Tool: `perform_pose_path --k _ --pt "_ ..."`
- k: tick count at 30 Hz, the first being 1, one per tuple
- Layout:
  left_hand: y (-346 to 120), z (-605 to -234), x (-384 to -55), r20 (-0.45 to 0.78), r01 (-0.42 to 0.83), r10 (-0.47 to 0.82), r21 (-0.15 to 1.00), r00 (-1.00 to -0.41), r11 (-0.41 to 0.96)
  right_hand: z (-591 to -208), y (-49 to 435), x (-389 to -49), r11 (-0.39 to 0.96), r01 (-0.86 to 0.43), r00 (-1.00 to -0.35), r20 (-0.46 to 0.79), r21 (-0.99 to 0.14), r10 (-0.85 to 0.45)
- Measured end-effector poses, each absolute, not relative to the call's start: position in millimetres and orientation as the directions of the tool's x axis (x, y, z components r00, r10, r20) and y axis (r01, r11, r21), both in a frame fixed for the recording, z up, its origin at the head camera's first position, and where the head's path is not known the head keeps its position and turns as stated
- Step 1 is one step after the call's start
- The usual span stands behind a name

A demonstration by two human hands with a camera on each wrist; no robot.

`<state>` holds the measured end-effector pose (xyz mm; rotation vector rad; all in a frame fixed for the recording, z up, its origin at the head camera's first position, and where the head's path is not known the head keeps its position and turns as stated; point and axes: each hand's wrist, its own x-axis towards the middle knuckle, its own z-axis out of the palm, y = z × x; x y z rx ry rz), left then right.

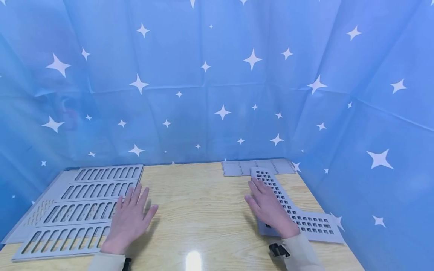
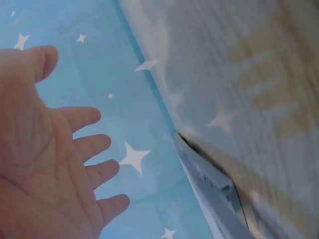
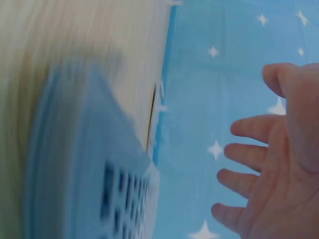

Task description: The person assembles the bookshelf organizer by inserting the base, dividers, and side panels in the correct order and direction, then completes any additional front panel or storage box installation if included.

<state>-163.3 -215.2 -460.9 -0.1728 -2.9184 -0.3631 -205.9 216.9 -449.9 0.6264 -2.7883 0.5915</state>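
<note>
On one wood-grain table (image 1: 193, 210): gray panels at left and right, two hands above

Far left: panel, plain-edged, gray (image 1: 51, 194), one; lies flat, pierced by small slits, partly under the next piece.

Left: slotted gray panel (image 1: 84, 200), four rows of long rounded openings; whether one piece or several cannot be told. Its lower right is covered by the hand in the head view.

Left of centre: left hand (image 1: 130, 222), one; spread, fingers straight and apart, thumb out, palm clear of the panel in the left wrist view. With it, light sleeve (image 1: 106, 262), one.

Right of centre, far edge: gray strip (image 1: 245, 165), one; flat, three dividing lines visible, four sections.

Right: right hand (image 1: 269, 209), one; spread, fingers extended and apart, above the near piece, palm apart from it in the right wrist view. Dark wrist fitting (image 1: 279, 250), one.

Same side, beneath that hand: L-shaped gray panel (image 1: 306, 214), one; many small square holes, uncounted, its upper end overlapping the strip in the head view.

Behind and far right: blue backdrop (image 1: 407, 124), white four-pointed stars.
</note>
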Motion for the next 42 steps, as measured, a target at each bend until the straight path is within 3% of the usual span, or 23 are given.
perform_pose_path --k 4,10,29,42 --pt "-224 -459 -162 0.181 0.126 0.083 0.244 -0.98 0.962 -452 201 -203 0.783 -0.496 -0.861 0.332 -0.375 -0.386" --pt "-248 -459 -159 0.145 0.107 0.072 0.248 -0.987 0.963 -450 184 -202 0.739 -0.505 -0.863 0.273 -0.446 -0.425" --pt "-337 -454 -176 -0.005 0.111 0.112 0.109 -0.994 0.988 -447 138 -212 0.641 -0.544 -0.837 0.294 -0.541 -0.462" --pt "-364 -454 -199 -0.203 -0.026 0.0 0.122 -0.979 0.992 -453 128 -213 0.635 -0.523 -0.846 0.255 -0.568 -0.469"
